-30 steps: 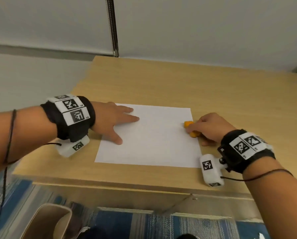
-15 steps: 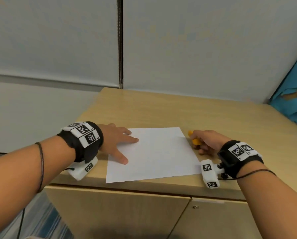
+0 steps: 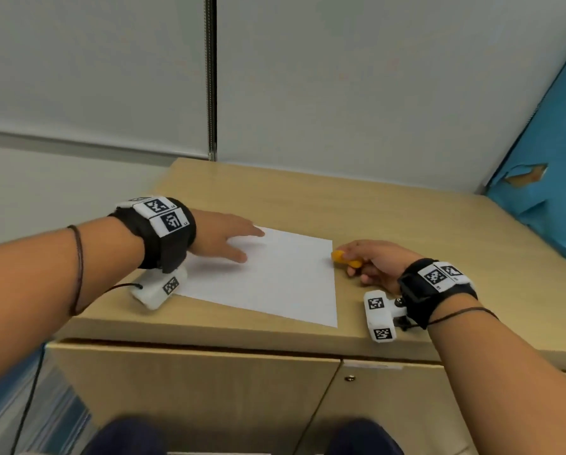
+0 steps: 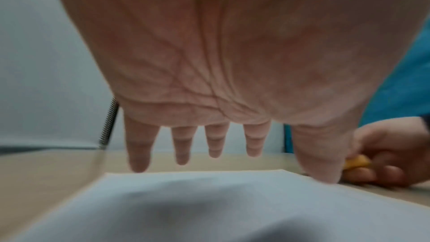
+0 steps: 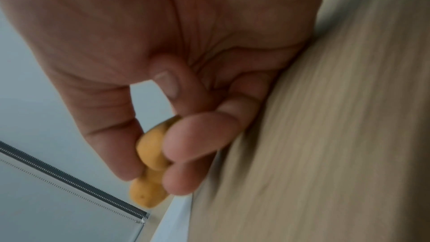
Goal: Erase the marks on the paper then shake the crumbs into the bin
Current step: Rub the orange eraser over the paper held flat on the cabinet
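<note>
Head view: a white sheet of paper (image 3: 268, 274) lies flat on the light wooden surface (image 3: 390, 224), turned slightly so that its near right corner points toward the front edge. No marks can be made out on it from here. The left hand (image 3: 224, 239) lies on the far left part of the sheet, its grip fully open, fingers straight and spread, thumb pointing toward the sheet's middle. From the left wrist view the palm (image 4: 232, 52) hovers above the paper (image 4: 209, 205) while the fingertips (image 4: 138, 165) reach its far edge and the thumb touches the sheet at the right.

Just beside the paper's right edge, the right hand (image 3: 375, 262) holds an orange eraser (image 3: 344, 259), its grip closed round it. In the right wrist view the thumb and curled fingers (image 5: 197, 135) pinch the lumpy orange eraser (image 5: 149, 172), whose lower end sticks out below the fingertips close to the paper's edge (image 5: 172, 218); whether it touches the sheet cannot be told. The side of that hand rests on the wood.

Both wrists wear black bands carrying white coded tags, with a white camera block below each. The surface tops a cabinet (image 3: 193, 399) with two doors. Behind it stand pale wall panels (image 3: 340, 77) split by a dark vertical strip, and a blue object (image 3: 551, 192) leans at the far right. Striped blue carpet (image 3: 61, 418) shows at the near left.
</note>
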Motion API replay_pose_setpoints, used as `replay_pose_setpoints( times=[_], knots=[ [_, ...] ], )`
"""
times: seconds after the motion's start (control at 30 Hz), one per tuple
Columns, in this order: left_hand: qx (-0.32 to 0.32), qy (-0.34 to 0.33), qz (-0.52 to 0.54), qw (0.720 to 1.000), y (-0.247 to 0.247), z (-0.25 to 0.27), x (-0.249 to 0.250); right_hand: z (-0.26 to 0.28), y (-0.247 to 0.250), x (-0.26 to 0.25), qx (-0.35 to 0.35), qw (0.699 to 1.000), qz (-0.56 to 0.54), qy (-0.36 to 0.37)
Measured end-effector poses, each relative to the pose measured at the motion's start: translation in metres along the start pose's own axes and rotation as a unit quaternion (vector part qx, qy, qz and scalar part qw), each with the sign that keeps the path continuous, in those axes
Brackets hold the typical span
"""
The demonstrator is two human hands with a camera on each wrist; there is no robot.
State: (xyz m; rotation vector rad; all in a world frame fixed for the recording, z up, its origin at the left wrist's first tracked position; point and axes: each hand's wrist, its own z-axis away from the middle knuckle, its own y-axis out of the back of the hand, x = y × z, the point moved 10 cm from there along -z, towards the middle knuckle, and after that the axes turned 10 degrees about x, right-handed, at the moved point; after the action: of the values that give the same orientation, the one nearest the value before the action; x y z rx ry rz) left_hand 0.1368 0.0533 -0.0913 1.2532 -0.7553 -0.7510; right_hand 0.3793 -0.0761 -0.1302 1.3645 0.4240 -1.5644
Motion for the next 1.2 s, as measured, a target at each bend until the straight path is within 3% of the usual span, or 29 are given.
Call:
replay_pose_setpoints(
  times=[0.1,0.2,0.37,0.57,0.77,0.97,1.2],
  knots=[
    [-0.045,-0.042,0.002,0.998,-0.017,0.000,0.059,0.008,0.000,-0.002,-0.008,1.000,-0.018,0.005],
    [-0.098,-0.055,-0.033,0.993,-0.030,0.001,0.085,0.014,0.004,-0.003,-0.001,0.999,-0.041,0.002],
    [-0.108,-0.067,0.070,0.989,-0.014,-0.005,0.065,0.009,-0.001,-0.006,-0.001,1.000,-0.020,0.010],
    [-0.097,-0.091,-0.010,0.991,-0.031,-0.039,0.056,-0.008,-0.013,0.001,-0.049,0.999,0.010,0.016],
    [-0.105,-0.073,-0.077,0.989,-0.026,-0.051,0.057,-0.004,-0.020,-0.009,-0.074,0.997,0.007,0.030],
    [-0.129,-0.076,-0.101,0.984,-0.022,-0.057,0.052,-0.007,-0.033,-0.030,-0.086,0.989,0.103,0.065],
    [-0.060,-0.097,-0.088,0.990,-0.026,-0.073,0.058,-0.022,-0.055,-0.040,-0.107,0.974,0.185,0.069]
  ],
)
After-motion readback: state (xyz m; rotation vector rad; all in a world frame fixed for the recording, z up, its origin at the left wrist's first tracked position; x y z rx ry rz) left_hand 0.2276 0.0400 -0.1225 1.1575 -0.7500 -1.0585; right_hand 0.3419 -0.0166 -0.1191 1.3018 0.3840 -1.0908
